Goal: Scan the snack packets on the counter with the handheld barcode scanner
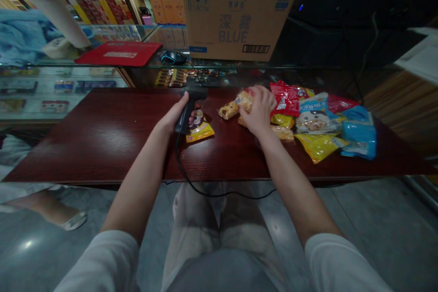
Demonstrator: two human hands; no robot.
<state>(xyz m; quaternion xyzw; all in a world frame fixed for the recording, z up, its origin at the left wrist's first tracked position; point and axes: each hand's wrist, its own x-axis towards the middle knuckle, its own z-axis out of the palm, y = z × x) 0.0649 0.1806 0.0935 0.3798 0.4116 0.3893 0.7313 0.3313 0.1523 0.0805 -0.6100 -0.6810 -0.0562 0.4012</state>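
Observation:
My left hand (178, 112) is wrapped around a black handheld barcode scanner (185, 116), whose cable droops over the table's front edge. Under and beside the scanner lies a small yellow snack packet (200, 131). My right hand (259, 108) has its fingers curled over a clear-wrapped grain snack (230, 109); the fingers partly hide it. Another clear-wrapped snack (283, 133) lies under and beside that wrist. Just right of the hand are a red snack bag (284, 99), a white and blue bag (313, 116), a yellow bag (320, 147) and a blue package (359, 132).
The dark red wooden table (112, 132) spans the front. Behind it stand a cardboard box (236, 23), a computer mouse (173, 57) and a red mat (118, 53) on a glass counter. Another person's leg (44, 205) shows at lower left.

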